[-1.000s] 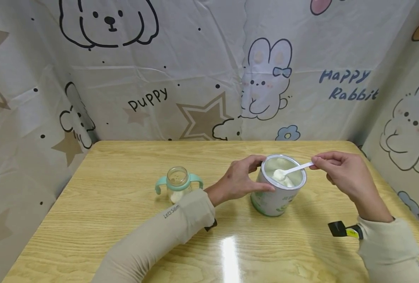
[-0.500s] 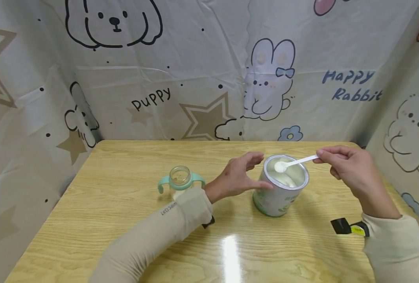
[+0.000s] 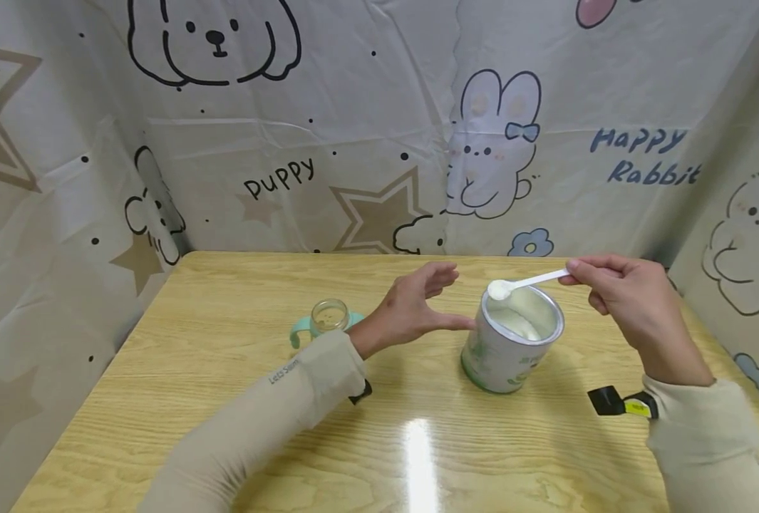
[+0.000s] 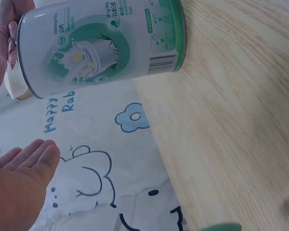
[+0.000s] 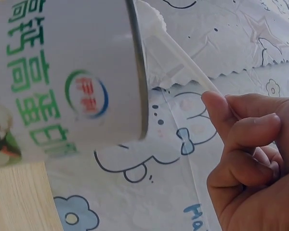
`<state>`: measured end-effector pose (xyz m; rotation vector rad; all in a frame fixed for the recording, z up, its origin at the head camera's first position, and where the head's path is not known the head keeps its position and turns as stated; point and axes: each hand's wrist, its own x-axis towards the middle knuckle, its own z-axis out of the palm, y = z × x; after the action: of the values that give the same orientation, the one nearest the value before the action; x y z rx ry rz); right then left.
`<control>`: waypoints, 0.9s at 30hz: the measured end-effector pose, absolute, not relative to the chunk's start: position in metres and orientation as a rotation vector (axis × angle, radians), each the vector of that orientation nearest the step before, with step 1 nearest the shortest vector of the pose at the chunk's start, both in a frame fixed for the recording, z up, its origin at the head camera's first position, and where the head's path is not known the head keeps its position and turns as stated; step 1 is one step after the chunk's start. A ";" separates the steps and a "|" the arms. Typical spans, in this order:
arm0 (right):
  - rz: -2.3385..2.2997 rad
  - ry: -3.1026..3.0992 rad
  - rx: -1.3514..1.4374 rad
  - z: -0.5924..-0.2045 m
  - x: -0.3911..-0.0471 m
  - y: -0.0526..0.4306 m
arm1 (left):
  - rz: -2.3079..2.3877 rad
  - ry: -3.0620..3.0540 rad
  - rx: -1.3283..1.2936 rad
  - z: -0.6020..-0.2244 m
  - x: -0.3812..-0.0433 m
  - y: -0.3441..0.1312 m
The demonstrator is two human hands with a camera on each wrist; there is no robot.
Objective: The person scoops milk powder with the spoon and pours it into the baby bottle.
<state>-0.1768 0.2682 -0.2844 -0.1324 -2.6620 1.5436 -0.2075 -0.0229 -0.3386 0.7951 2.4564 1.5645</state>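
Note:
My right hand (image 3: 636, 306) pinches the thin handle of a white scoop (image 3: 539, 278) between thumb and fingers. White powder is heaped in the scoop's bowl, which is over the left rim of a milk powder can (image 3: 497, 360). The can is lidless, white and green, upright on the table, with pale powder inside. Left of it, my left hand (image 3: 405, 306) has its fingers spread and holds nothing; its thumb tip is at the can's side, and touching or apart I cannot tell. In the left wrist view, those fingers (image 4: 36, 161) are straight, apart from the can (image 4: 101, 43).
A baby bottle (image 3: 329, 317) with mint-green handles stands on the table, capless, its lower part hidden behind my left sleeve (image 3: 315, 370). The wooden table (image 3: 482, 456) ends at a printed cloth (image 3: 353, 107) at the back and sides.
The scoop has risen out of the powder, full, and moved left to the can's rim. My left hand has let go of the can and drawn back to the left.

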 end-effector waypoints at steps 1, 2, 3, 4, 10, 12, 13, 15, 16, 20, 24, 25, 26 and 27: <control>1.568 -2.647 -0.121 -0.284 -0.177 0.267 | 1.566 2.454 0.789 -0.338 -0.207 -0.025; 1.589 -2.631 -0.111 -0.283 -0.178 0.265 | 1.569 2.450 0.783 -0.338 -0.207 -0.027; 1.623 -2.608 -0.095 -0.283 -0.179 0.263 | 1.572 2.444 0.778 -0.338 -0.207 -0.029; 1.651 -2.588 -0.081 -0.283 -0.179 0.262 | 1.572 2.442 0.773 -0.338 -0.207 -0.030; 1.722 -2.559 -0.030 -0.284 -0.184 0.252 | 1.560 2.444 0.757 -0.337 -0.207 -0.040; 1.711 -2.572 -0.019 -0.284 -0.184 0.248 | 1.557 2.449 0.755 -0.335 -0.207 -0.044; 1.706 -2.574 -0.019 -0.283 -0.185 0.246 | 1.556 2.452 0.755 -0.335 -0.206 -0.046; 1.701 -2.578 -0.019 -0.282 -0.185 0.243 | 1.554 2.465 0.751 -0.334 -0.206 -0.050; 1.703 -2.578 -0.015 -0.282 -0.185 0.241 | 1.554 2.472 0.747 -0.334 -0.206 -0.051; 1.704 -2.564 -0.025 -0.281 -0.185 0.235 | 1.554 2.487 0.733 -0.333 -0.205 -0.059; 1.711 -2.559 -0.017 -0.281 -0.186 0.231 | 1.548 2.496 0.731 -0.334 -0.204 -0.067; 1.714 -2.558 -0.010 -0.281 -0.187 0.229 | 1.548 2.500 0.731 -0.334 -0.203 -0.069; 1.723 -2.556 -0.001 -0.281 -0.187 0.228 | 1.552 2.502 0.732 -0.333 -0.203 -0.072; 1.730 -2.550 0.004 -0.282 -0.187 0.226 | 1.554 2.508 0.736 -0.333 -0.203 -0.074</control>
<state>-0.1869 0.2264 -0.2815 0.0038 -2.5496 1.7304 -0.2030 -0.0744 -0.3328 0.7364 2.5079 1.5538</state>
